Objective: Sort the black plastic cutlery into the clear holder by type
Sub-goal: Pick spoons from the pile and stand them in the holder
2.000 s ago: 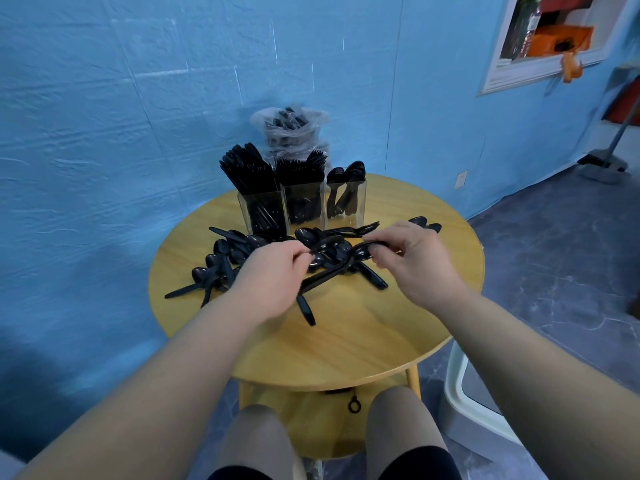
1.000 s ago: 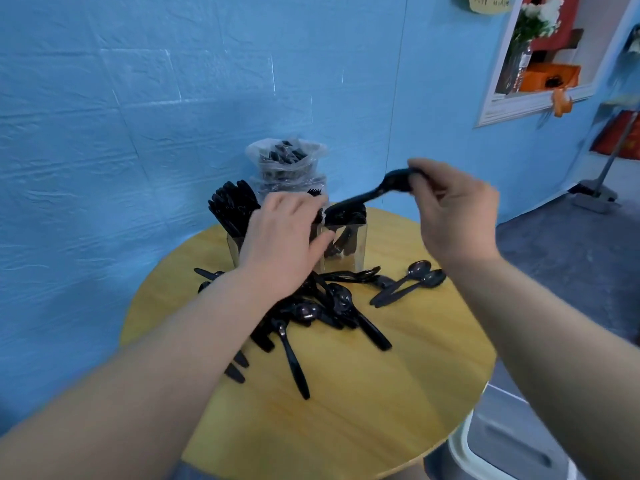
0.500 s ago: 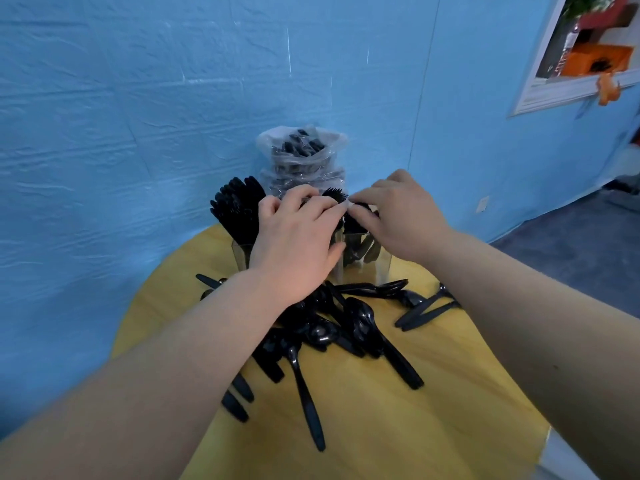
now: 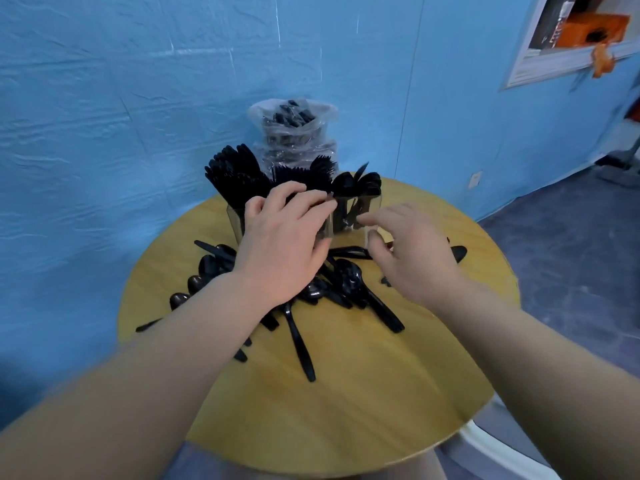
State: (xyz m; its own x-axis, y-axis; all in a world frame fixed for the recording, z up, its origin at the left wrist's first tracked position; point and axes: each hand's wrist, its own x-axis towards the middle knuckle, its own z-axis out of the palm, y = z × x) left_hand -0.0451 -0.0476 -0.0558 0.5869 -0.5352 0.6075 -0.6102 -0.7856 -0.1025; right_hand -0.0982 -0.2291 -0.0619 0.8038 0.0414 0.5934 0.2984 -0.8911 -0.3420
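Note:
The clear holder [image 4: 373, 208] stands at the back of the round table, with knives [image 4: 235, 174] in its left compartment, forks [image 4: 317, 169] in the middle one and spoons [image 4: 360, 183] in the right one. My left hand [image 4: 287, 237] rests on the holder's front, its fingers stretched over the middle compartment's rim. I see nothing in its grasp. In front of the spoon compartment my right hand [image 4: 412, 261] hovers empty, fingers loosely curled. A pile of loose black cutlery [image 4: 346, 284] lies on the table below both hands. One more loose piece [image 4: 459, 253] lies to the right.
A plastic-wrapped bundle of black cutlery [image 4: 294, 123] stands behind the holder against the blue wall. The wooden table [image 4: 363, 403] has bare surface near me. A white bin [image 4: 485, 441] sits on the floor at lower right. An orange box [image 4: 588, 26] is on a ledge at upper right.
My right hand carried a spoon up to the right compartment, let it go there and drew back empty. My left hand stayed at the holder's middle compartment.

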